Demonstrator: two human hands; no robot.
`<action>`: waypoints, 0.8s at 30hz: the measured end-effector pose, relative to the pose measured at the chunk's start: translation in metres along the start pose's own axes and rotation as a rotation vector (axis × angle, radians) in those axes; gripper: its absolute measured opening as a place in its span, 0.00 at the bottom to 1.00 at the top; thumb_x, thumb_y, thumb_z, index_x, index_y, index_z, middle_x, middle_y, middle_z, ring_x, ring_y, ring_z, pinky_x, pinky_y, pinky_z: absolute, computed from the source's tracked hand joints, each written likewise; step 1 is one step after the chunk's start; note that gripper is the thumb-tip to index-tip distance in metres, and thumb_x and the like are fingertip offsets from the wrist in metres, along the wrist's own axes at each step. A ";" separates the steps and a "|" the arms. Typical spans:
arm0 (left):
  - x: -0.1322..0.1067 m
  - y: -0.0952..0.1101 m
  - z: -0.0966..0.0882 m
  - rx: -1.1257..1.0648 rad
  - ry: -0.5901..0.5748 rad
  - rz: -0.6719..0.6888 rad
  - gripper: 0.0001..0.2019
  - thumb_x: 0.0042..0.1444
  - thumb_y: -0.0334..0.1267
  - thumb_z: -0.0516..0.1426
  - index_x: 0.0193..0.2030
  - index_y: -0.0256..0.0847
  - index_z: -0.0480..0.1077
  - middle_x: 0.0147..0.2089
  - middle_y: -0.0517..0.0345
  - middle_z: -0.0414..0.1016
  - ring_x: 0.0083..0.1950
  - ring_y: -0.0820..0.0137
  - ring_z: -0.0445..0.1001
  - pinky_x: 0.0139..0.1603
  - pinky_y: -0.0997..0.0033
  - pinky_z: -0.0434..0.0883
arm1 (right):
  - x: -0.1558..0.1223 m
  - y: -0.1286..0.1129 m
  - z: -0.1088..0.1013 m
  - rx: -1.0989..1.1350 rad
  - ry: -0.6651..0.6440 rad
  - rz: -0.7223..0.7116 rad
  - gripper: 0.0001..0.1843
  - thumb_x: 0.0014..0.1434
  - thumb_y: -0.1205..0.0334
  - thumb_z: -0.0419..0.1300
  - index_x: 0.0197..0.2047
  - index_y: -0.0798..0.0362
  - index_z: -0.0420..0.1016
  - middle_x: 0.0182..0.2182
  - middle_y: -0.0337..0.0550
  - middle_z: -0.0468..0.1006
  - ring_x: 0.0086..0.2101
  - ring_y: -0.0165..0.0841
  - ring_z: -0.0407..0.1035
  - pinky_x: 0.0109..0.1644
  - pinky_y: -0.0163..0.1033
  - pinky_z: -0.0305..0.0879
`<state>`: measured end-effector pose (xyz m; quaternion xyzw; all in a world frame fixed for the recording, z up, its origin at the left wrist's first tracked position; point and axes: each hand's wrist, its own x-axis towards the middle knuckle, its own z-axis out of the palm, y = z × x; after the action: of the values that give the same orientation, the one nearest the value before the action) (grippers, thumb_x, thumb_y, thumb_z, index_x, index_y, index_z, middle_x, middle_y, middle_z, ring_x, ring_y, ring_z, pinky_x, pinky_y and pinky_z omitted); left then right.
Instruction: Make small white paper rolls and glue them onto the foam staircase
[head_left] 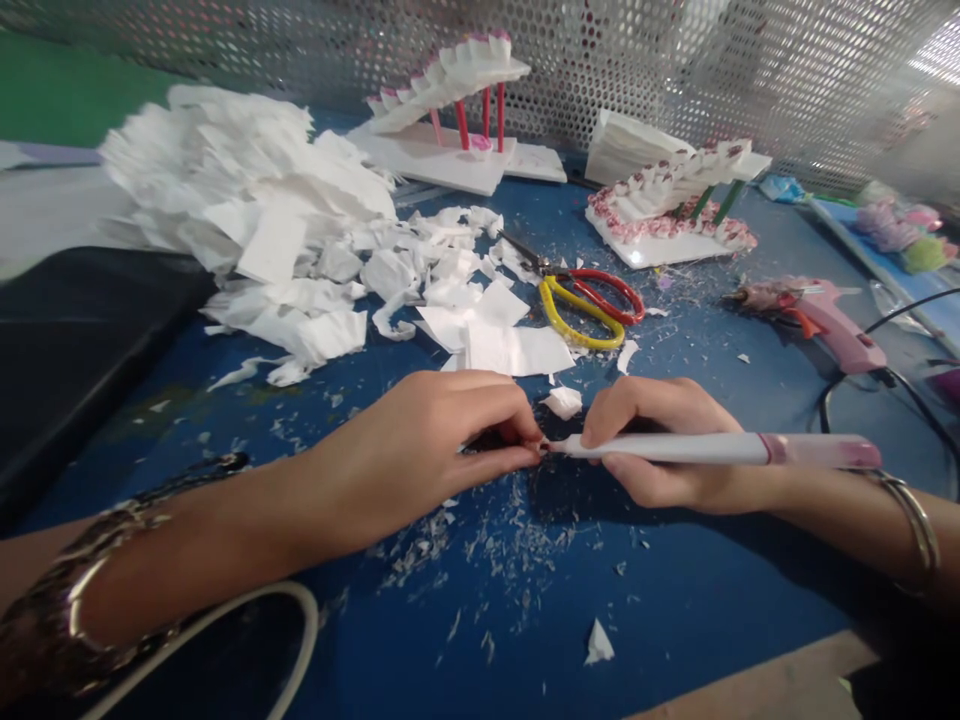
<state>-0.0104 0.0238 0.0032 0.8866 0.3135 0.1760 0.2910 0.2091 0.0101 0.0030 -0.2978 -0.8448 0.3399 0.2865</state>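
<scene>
Nearest the camera, a white cable (pixel 309 610) is looping in on the near side of the white pen (pixel 697 448), well left of it. A paper scrap (pixel 599 644) is lying on the blue table (pixel 375 655), near side of pen; shavings (pixel 517 560) are being strewn between.

The pen is being grasped near its tip by the thumb and fingers of the right hand (pixel 667 405); its long axis is running crosswise, pink end right, tip aimed left. At that tip, a small piece (pixel 544 446) is being pinched by the fingertips of the left hand (pixel 450 430). Pen and piece are being lined up end to end; left hand is being placed nearer the piece, right hand nearer the pen's middle. Whether tip and piece are touching cannot be told; piece is being mostly hidden.

Just beyond the pen tip, a crumpled bit (pixel 562 402) is lying. Farther beyond: paper squares (pixel 499 340) and scissors (pixel 553 315). Beyond the pen's pink end, a glue gun (pixel 836 320) is lying. Far left of the pen, a paper pile (pixel 225 180) is being heaped. Farthest beyond, two stair models are being stood: green-posted (pixel 667 190), red-posted (pixel 450 85).
</scene>
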 end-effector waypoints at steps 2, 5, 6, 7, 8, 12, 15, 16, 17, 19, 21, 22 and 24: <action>0.000 0.000 0.000 0.002 -0.004 -0.007 0.05 0.55 0.37 0.54 0.32 0.40 0.68 0.32 0.60 0.73 0.32 0.74 0.71 0.31 0.78 0.64 | 0.000 -0.001 0.000 -0.015 0.016 0.014 0.06 0.47 0.74 0.54 0.31 0.57 0.66 0.24 0.38 0.72 0.22 0.21 0.64 0.25 0.26 0.60; 0.000 -0.001 0.000 0.000 -0.002 -0.005 0.05 0.55 0.37 0.54 0.32 0.39 0.68 0.32 0.60 0.72 0.33 0.74 0.70 0.32 0.78 0.64 | 0.000 -0.001 0.000 -0.007 0.007 -0.019 0.05 0.47 0.73 0.54 0.30 0.57 0.65 0.24 0.39 0.72 0.23 0.22 0.64 0.26 0.27 0.60; 0.000 -0.001 0.000 -0.001 -0.002 -0.003 0.05 0.55 0.36 0.54 0.32 0.39 0.68 0.32 0.60 0.72 0.33 0.74 0.70 0.32 0.78 0.64 | 0.000 -0.001 0.001 -0.006 0.003 -0.029 0.05 0.47 0.73 0.54 0.30 0.56 0.66 0.24 0.39 0.72 0.23 0.22 0.65 0.26 0.27 0.60; 0.000 0.000 0.000 -0.001 -0.005 -0.003 0.04 0.55 0.36 0.54 0.32 0.40 0.68 0.32 0.60 0.72 0.33 0.74 0.70 0.32 0.78 0.64 | 0.000 -0.001 0.001 -0.009 0.004 -0.028 0.05 0.47 0.74 0.54 0.30 0.56 0.66 0.25 0.39 0.72 0.23 0.22 0.65 0.26 0.27 0.60; 0.000 0.000 0.000 -0.001 -0.009 -0.008 0.05 0.55 0.37 0.54 0.31 0.40 0.68 0.32 0.60 0.72 0.32 0.74 0.70 0.31 0.78 0.64 | 0.000 -0.001 0.001 -0.017 0.011 -0.016 0.06 0.47 0.74 0.54 0.30 0.56 0.66 0.25 0.38 0.73 0.23 0.22 0.64 0.26 0.27 0.60; 0.000 0.000 0.000 0.001 -0.007 -0.030 0.04 0.55 0.38 0.54 0.31 0.41 0.68 0.32 0.60 0.73 0.32 0.73 0.70 0.31 0.77 0.64 | -0.001 0.000 0.001 -0.027 0.016 0.007 0.05 0.47 0.72 0.55 0.31 0.56 0.66 0.25 0.38 0.73 0.23 0.21 0.64 0.26 0.27 0.60; -0.001 0.000 0.000 -0.002 0.002 -0.020 0.04 0.55 0.38 0.54 0.31 0.42 0.67 0.31 0.61 0.73 0.32 0.72 0.70 0.31 0.77 0.65 | 0.000 0.000 0.001 -0.012 0.008 -0.015 0.05 0.47 0.72 0.55 0.30 0.56 0.66 0.25 0.39 0.73 0.23 0.22 0.64 0.26 0.27 0.60; -0.001 0.000 0.001 -0.001 0.004 -0.021 0.04 0.54 0.38 0.54 0.31 0.42 0.67 0.31 0.61 0.73 0.32 0.73 0.70 0.31 0.77 0.65 | 0.000 0.000 0.001 -0.018 0.017 -0.007 0.05 0.47 0.72 0.54 0.30 0.56 0.66 0.25 0.38 0.73 0.23 0.22 0.64 0.25 0.27 0.60; -0.001 0.000 0.001 0.002 0.007 -0.024 0.04 0.54 0.38 0.54 0.31 0.42 0.67 0.31 0.61 0.73 0.32 0.73 0.70 0.31 0.77 0.64 | 0.000 0.000 0.000 -0.026 0.027 0.003 0.05 0.47 0.73 0.54 0.30 0.56 0.66 0.24 0.38 0.73 0.22 0.21 0.64 0.25 0.27 0.59; -0.002 0.001 0.001 0.007 0.010 -0.031 0.04 0.54 0.37 0.55 0.31 0.42 0.67 0.32 0.61 0.72 0.33 0.73 0.70 0.31 0.78 0.64 | 0.000 0.000 0.000 -0.021 0.023 -0.003 0.05 0.47 0.73 0.54 0.30 0.56 0.66 0.25 0.39 0.73 0.22 0.22 0.64 0.25 0.27 0.60; -0.002 0.001 0.001 0.010 0.013 -0.038 0.03 0.54 0.37 0.55 0.31 0.42 0.67 0.32 0.61 0.72 0.33 0.73 0.70 0.31 0.78 0.64 | 0.000 -0.001 0.001 -0.004 0.006 -0.020 0.05 0.47 0.73 0.54 0.30 0.56 0.66 0.26 0.40 0.73 0.24 0.23 0.66 0.26 0.28 0.61; -0.002 0.001 0.001 0.010 0.013 -0.038 0.03 0.54 0.37 0.55 0.31 0.42 0.67 0.32 0.61 0.73 0.33 0.73 0.70 0.31 0.78 0.64 | 0.000 -0.001 0.001 -0.003 0.003 -0.021 0.05 0.47 0.73 0.54 0.30 0.56 0.66 0.26 0.40 0.73 0.25 0.23 0.66 0.27 0.28 0.61; -0.002 0.001 0.001 0.008 0.012 -0.034 0.04 0.55 0.38 0.54 0.31 0.42 0.67 0.32 0.61 0.73 0.32 0.73 0.70 0.31 0.77 0.64 | -0.001 0.000 0.000 -0.025 0.016 0.000 0.05 0.47 0.73 0.54 0.30 0.56 0.66 0.25 0.39 0.73 0.24 0.22 0.65 0.26 0.27 0.61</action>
<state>-0.0105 0.0214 0.0030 0.8813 0.3309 0.1751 0.2884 0.2090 0.0094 0.0029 -0.3041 -0.8467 0.3268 0.2896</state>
